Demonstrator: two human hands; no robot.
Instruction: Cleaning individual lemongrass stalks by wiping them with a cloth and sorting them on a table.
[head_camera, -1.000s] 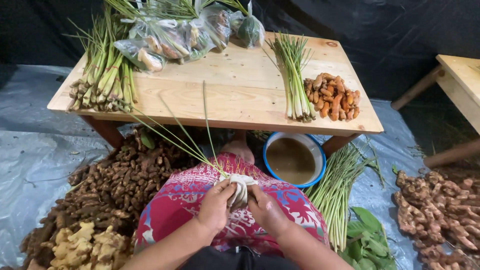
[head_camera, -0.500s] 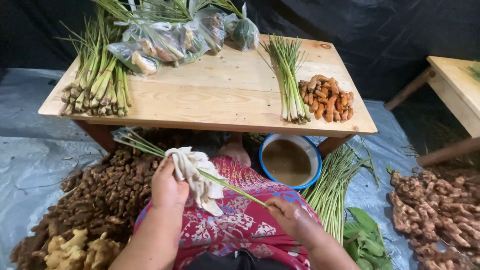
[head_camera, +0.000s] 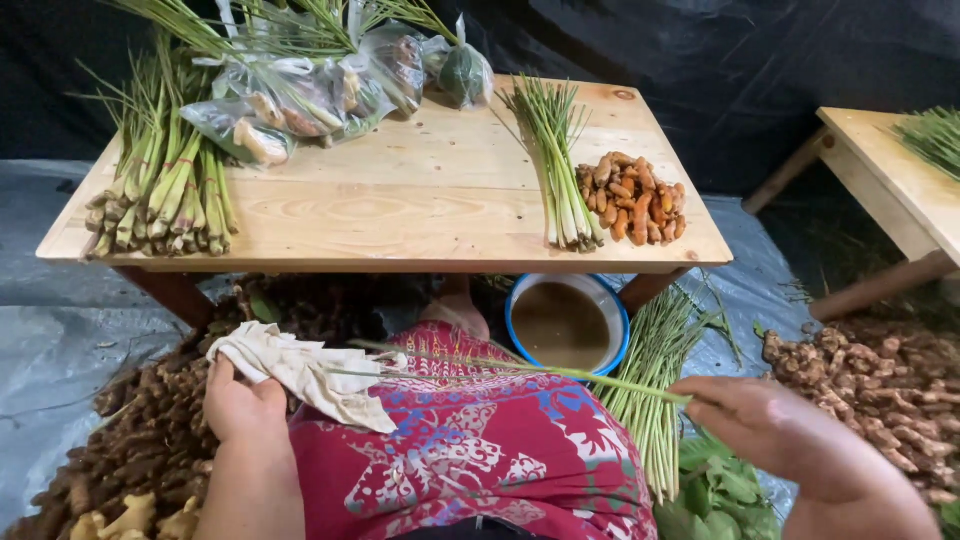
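Note:
My left hand (head_camera: 240, 400) grips a crumpled cream cloth (head_camera: 300, 368) over my left thigh, above a red patterned skirt (head_camera: 470, 450). My right hand (head_camera: 770, 425) pinches the thick end of a thin green lemongrass stalk (head_camera: 520, 366), which stretches left across my lap and passes through the cloth. Both hands are low in the view, in front of a low wooden table (head_camera: 420, 200).
The table carries lemongrass bundles (head_camera: 165, 190), plastic bags of produce (head_camera: 300, 95), a small stalk bundle (head_camera: 560, 160) and a turmeric pile (head_camera: 632, 196). A blue-rimmed bowl of brown water (head_camera: 565, 322) sits under it. Root heaps (head_camera: 130, 440) left, ginger (head_camera: 880, 390) right, loose stalks (head_camera: 655, 370), second table (head_camera: 890, 180).
The bundle I held in both hands is gone; my hands have spread apart. The left hand lowered with the cloth, and the right hand drew a stalk out to the right.

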